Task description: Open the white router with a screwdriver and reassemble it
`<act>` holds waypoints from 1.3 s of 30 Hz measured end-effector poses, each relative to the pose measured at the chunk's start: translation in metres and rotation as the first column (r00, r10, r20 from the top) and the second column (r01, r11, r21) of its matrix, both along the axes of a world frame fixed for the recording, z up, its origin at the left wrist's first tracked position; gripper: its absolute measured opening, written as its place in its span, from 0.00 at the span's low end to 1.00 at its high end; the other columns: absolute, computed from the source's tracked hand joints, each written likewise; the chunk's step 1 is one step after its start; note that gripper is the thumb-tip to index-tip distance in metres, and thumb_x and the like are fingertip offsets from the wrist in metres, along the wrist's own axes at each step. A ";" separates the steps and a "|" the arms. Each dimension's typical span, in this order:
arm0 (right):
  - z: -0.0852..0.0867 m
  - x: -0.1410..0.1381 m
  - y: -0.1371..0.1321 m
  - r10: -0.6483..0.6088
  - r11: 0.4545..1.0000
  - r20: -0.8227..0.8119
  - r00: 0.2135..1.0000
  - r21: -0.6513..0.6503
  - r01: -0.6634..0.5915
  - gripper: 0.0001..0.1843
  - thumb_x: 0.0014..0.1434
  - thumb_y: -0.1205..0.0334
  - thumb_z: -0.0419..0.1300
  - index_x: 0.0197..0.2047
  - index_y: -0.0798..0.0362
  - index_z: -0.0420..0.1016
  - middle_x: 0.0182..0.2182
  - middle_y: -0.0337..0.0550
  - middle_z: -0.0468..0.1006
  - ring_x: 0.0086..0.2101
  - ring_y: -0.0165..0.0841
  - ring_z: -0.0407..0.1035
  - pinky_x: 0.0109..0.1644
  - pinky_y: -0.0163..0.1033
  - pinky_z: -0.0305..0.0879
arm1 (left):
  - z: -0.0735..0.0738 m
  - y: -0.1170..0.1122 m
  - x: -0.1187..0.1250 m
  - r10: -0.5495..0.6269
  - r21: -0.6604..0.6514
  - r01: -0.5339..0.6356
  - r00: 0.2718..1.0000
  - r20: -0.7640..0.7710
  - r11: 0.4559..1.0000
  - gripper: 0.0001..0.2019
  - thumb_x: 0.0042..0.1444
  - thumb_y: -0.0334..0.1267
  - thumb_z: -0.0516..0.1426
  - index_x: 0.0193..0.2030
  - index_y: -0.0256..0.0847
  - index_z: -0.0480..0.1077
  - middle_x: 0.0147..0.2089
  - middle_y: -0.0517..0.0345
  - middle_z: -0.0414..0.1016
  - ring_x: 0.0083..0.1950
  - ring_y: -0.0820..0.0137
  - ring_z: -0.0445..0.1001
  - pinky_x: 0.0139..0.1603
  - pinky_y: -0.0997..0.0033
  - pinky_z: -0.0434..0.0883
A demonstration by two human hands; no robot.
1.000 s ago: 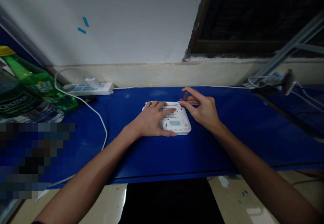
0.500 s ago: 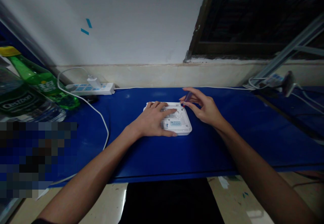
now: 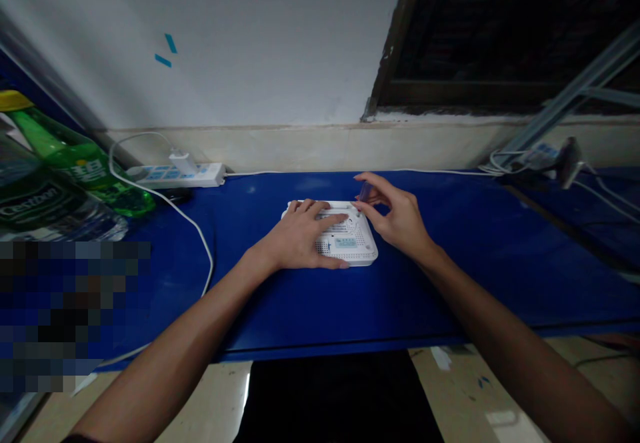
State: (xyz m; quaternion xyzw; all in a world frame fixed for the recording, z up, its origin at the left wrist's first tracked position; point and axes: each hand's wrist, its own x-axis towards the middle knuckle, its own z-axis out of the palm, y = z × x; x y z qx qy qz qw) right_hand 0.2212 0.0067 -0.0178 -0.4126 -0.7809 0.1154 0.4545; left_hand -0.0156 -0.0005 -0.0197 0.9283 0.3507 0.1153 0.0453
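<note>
A white router with vent holes and a pale blue label lies on the blue table, its underside facing up. My left hand is spread over its left half, fingers apart, pressing on the case. At the router's far right corner, my right hand pinches a small screwdriver with a see-through purplish handle. The screwdriver stands nearly upright. Its tip is hidden by my fingers, so I cannot tell whether it touches the case.
A white power strip with a plugged-in charger lies by the wall; its white cable loops down the table's left side. Large bottles stand at left. A metal frame and cables occupy the right.
My right hand has shifted slightly left, and its thumb now covers the red part near the screwdriver's lower end. My left hand and the router keep their places; the view moved a little.
</note>
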 end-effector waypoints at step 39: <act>-0.005 0.016 0.004 0.170 0.981 -0.022 0.985 -0.095 -0.171 0.31 0.68 0.62 0.58 0.71 0.44 0.59 0.50 0.44 0.81 0.50 0.40 0.78 0.57 0.50 0.74 | -0.001 0.001 -0.001 -0.003 0.001 0.003 1.000 0.012 1.000 0.46 0.51 0.74 0.58 0.72 0.52 0.60 0.69 0.43 0.61 0.66 0.44 0.62 0.64 0.40 0.58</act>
